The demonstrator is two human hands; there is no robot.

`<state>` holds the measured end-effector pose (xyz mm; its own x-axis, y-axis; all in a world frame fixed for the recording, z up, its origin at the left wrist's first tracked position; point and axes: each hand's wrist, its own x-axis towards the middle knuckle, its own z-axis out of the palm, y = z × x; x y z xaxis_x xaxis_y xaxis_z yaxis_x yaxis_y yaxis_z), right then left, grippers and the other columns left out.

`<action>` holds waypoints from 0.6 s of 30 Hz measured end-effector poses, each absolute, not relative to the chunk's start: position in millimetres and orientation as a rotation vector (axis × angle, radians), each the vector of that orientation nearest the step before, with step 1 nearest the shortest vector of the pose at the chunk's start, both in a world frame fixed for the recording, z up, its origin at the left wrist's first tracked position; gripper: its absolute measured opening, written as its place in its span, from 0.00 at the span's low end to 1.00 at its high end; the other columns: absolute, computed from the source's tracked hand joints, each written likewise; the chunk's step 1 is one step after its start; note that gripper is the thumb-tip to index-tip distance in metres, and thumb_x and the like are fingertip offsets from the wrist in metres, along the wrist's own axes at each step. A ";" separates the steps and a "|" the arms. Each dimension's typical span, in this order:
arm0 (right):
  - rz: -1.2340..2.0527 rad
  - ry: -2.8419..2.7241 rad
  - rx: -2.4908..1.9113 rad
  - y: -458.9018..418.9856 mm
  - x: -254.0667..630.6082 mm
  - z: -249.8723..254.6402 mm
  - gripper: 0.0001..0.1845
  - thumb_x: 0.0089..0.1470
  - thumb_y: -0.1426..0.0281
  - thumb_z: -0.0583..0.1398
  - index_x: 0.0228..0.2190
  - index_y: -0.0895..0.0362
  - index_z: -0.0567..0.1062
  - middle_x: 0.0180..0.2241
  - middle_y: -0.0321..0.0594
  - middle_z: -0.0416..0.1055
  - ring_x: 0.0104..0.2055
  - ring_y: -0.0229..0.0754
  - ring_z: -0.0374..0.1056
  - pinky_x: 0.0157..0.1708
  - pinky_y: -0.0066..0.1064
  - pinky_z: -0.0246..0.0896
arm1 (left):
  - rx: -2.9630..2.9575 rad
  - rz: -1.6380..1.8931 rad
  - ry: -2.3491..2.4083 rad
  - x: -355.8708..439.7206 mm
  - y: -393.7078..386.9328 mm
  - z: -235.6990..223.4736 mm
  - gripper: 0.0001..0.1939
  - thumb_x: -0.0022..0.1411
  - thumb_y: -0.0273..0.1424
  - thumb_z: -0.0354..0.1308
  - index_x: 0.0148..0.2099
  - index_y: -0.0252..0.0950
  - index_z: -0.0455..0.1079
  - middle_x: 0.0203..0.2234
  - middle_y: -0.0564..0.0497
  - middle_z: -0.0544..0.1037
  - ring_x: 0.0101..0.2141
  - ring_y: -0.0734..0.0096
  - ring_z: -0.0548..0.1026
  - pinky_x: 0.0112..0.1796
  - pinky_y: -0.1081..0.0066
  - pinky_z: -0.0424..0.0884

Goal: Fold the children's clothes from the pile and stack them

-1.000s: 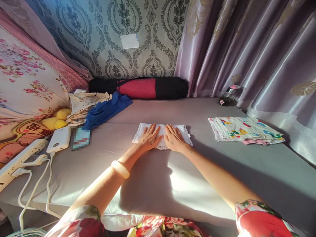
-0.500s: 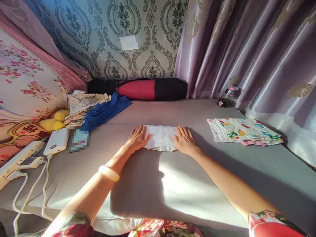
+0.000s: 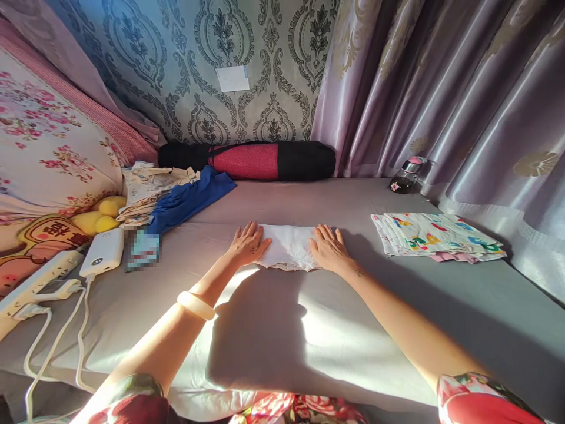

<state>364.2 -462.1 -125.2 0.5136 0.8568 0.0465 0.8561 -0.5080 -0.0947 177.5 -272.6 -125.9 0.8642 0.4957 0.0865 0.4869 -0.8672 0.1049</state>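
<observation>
A small folded white garment (image 3: 288,244) lies flat on the grey sheet (image 3: 247,203) in front of me. My left hand (image 3: 248,244) rests flat on its left edge, fingers stretched out. On the opposite edge lies my right hand (image 3: 330,247), also flat with the fingers apart. Gathered trim shows along the garment's near side; its side edges are hidden under my hands. Neither hand grips the cloth.
Folded patterned cloths (image 3: 436,235) lie at the right, with a dark glass bottle (image 3: 406,175) behind them. At the left are a blue cloth (image 3: 189,197), a power bank (image 3: 102,252) and a power strip (image 3: 42,288) with cables. A black-and-red roll (image 3: 247,161) lies along the wall.
Both hands stay flat on the white garment in nearly the same place. The shadow on the sheet has shifted slightly to the right, and the view has moved a little.
</observation>
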 end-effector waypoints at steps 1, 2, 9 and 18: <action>-0.002 -1.509 -2.621 -459.5 362.6 -123.1 0.32 0.67 0.63 0.40 0.64 0.67 0.57 0.68 0.54 0.49 0.70 0.52 0.42 0.67 0.52 0.33 | 2.977 0.205 0.774 179.8 -273.6 -124.2 0.29 0.71 0.45 0.40 0.66 0.33 0.59 0.67 0.34 0.55 0.67 0.47 0.51 0.62 0.44 0.52; -0.018 -1.524 -2.596 -456.7 360.9 -122.0 0.32 0.67 0.63 0.40 0.64 0.67 0.57 0.68 0.53 0.49 0.71 0.52 0.41 0.67 0.50 0.34 | 2.995 0.242 0.758 182.2 -274.6 -123.6 0.29 0.71 0.44 0.40 0.66 0.33 0.59 0.67 0.35 0.55 0.67 0.49 0.51 0.63 0.45 0.50; -0.072 -1.572 -2.535 -450.4 354.0 -133.5 0.31 0.68 0.61 0.40 0.65 0.64 0.57 0.67 0.53 0.53 0.69 0.52 0.46 0.66 0.47 0.39 | 2.993 0.278 0.631 190.8 -274.5 -142.7 0.30 0.72 0.45 0.37 0.68 0.33 0.56 0.65 0.39 0.61 0.66 0.52 0.56 0.63 0.50 0.54; -0.113 -1.582 -2.537 -451.1 355.1 -137.6 0.31 0.68 0.61 0.40 0.64 0.64 0.58 0.66 0.53 0.55 0.68 0.53 0.47 0.66 0.47 0.39 | 2.980 0.216 0.648 192.1 -273.8 -145.0 0.33 0.72 0.47 0.34 0.69 0.32 0.54 0.66 0.38 0.59 0.66 0.50 0.54 0.63 0.49 0.52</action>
